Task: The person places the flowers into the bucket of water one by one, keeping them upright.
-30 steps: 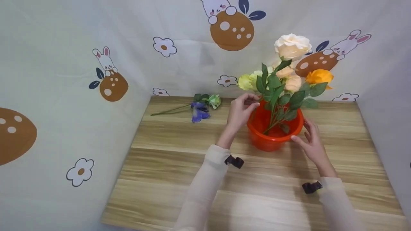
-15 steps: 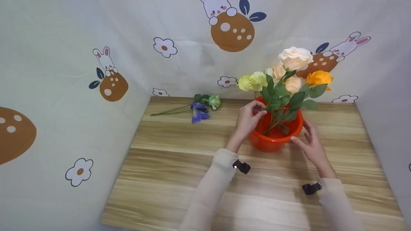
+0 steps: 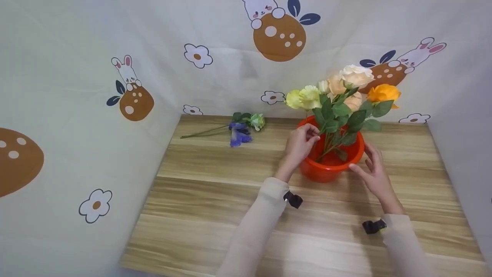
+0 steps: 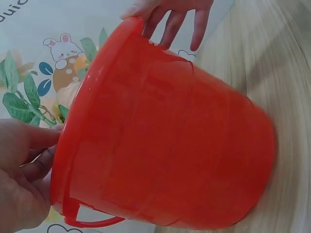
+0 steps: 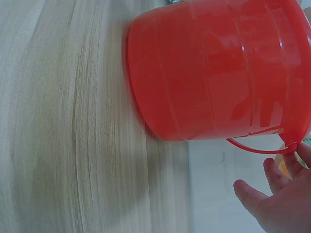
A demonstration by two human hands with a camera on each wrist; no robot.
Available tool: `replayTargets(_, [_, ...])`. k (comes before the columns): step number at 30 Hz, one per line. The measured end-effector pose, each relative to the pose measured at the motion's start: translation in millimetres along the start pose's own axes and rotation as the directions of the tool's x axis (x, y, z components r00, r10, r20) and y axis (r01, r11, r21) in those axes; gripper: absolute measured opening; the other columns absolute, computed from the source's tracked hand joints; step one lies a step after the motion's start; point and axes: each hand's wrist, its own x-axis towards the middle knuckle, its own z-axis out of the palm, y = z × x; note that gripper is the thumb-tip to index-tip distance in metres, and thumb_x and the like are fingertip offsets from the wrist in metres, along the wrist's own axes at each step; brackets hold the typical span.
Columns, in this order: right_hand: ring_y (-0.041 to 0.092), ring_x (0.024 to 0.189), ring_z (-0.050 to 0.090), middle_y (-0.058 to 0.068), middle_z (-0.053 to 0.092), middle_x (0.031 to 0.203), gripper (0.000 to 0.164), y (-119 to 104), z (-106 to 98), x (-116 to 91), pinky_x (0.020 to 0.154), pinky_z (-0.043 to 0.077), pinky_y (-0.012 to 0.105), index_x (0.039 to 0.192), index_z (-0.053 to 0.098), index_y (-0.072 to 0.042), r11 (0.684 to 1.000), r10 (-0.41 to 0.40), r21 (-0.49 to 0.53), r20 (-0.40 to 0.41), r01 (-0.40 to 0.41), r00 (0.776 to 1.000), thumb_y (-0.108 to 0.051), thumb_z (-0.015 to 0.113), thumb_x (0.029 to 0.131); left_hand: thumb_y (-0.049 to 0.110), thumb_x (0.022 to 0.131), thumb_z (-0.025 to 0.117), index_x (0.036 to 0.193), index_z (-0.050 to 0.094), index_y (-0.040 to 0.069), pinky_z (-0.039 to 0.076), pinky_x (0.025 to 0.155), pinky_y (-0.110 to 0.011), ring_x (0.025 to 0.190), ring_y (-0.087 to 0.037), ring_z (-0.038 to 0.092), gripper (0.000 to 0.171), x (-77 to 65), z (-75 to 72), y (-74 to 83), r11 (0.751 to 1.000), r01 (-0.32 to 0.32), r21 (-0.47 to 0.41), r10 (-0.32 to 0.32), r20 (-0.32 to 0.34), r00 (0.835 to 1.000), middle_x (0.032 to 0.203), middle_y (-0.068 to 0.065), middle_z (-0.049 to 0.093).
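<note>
Cream rose [image 3: 357, 75], stem down in the red bucket [image 3: 322, 176], toward the far right. The left hand [image 3: 301, 143] appears clamped on its stem; the right hand [image 3: 373, 175], fingers apart, touches the right rim. Bracing there should prevent tipping as the stem settles.

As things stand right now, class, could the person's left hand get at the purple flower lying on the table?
Probably yes: the left hand seems to pinch a stem at the red bucket, so it must let go first, but nothing visible stands between it and the purple flower.
</note>
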Motion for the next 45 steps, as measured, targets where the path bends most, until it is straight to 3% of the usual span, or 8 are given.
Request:
replayTargets(11, [0.035,0.148,0.023,0.017,0.023,0.158,0.080,-1,0,0,0.119,0.019,0.066,0.158,0.024,-0.012,1.000,0.001,0.009,-0.002,-0.001,1.000,-0.002,0.068,0.092,0.014,0.092,0.072,0.100,0.070,0.012,0.049,0.073,-0.011,0.083,-0.007,0.067,0.008,2.0,0.8,-0.1,0.992,-0.003,0.124,0.000,0.028,1.000,0.095,-0.001,0.074])
replayTargets(19, [0.035,0.148,0.025,0.016,0.025,0.157,0.080,-3,2,0,0.119,0.020,0.066,0.158,0.025,-0.011,1.000,0.001,0.002,-0.004,-0.001,1.000,-0.002,0.069,0.091,0.008,0.093,0.069,0.097,0.072,0.012,0.050,0.075,-0.010,0.085,-0.008,0.067,0.007,2.0,-0.3,-1.9,0.993,0.007,0.122,-0.009,0.013,1.000,0.093,-0.001,0.075])
replayTargets(23, [0.037,0.148,0.023,0.017,0.024,0.158,0.082,-2,2,0,0.119,0.019,0.067,0.158,0.023,-0.011,1.000,0.001,0.009,0.002,-0.001,1.000,-0.002,0.069,0.091,0.007,0.092,0.070,0.097,0.072,0.011,0.051,0.075,-0.009,0.085,-0.009,0.068,0.007,1.4,-1.1,-2.9,0.997,0.002,0.071,-0.002,0.005,1.000,0.094,-0.002,0.075])
replayTargets(27, [0.040,0.149,0.022,0.017,0.023,0.159,0.083,-2,2,0,0.119,0.017,0.068,0.159,0.022,-0.012,1.000,-0.004,0.020,0.008,0.003,1.000,-0.001,0.069,0.091,0.004,0.090,0.071,0.098,0.071,0.006,0.052,0.075,-0.009,0.085,-0.012,0.070,0.008,1.2,-2.1,-4.2,0.999,-0.004,-0.044,0.005,0.014,1.000,0.094,-0.007,0.075])
replayTargets(36, [0.037,0.148,0.023,0.017,0.022,0.159,0.080,1,1,0,0.118,0.017,0.069,0.157,0.024,-0.009,0.999,-0.025,0.021,0.002,0.025,1.000,0.001,0.067,0.091,0.003,0.089,0.072,0.101,0.069,0.001,0.054,0.078,-0.012,0.087,-0.018,0.072,0.012,-0.3,-7.3,-8.6,0.965,-0.034,-0.261,0.041,0.022,0.999,0.099,-0.014,0.074])
replayTargets(45, [0.041,0.148,0.022,0.015,0.022,0.160,0.082,3,-1,2,0.118,0.017,0.069,0.158,0.022,-0.009,0.999,-0.017,0.028,0.008,0.017,1.000,0.003,0.067,0.091,0.000,0.089,0.071,0.103,0.068,-0.002,0.056,0.080,-0.015,0.089,-0.020,0.071,0.014,-3.6,-12.1,-7.4,0.942,-0.046,-0.333,0.059,0.030,0.998,0.101,-0.016,0.073])
